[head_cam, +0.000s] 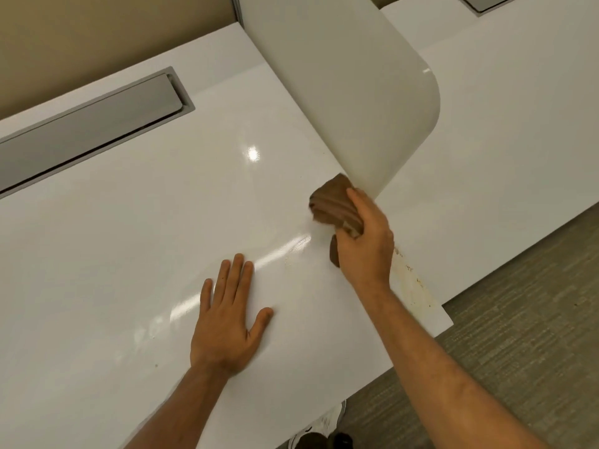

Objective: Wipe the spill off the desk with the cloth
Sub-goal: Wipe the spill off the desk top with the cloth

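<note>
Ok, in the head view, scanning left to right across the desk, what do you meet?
Grey cable hatch → left hand flat on the desk → brown cloth → right hand gripping it → yellowish spill stain near the desk's right edge.

No text, label, brand, number or sign is being shown legibly anywhere in the head view.
</note>
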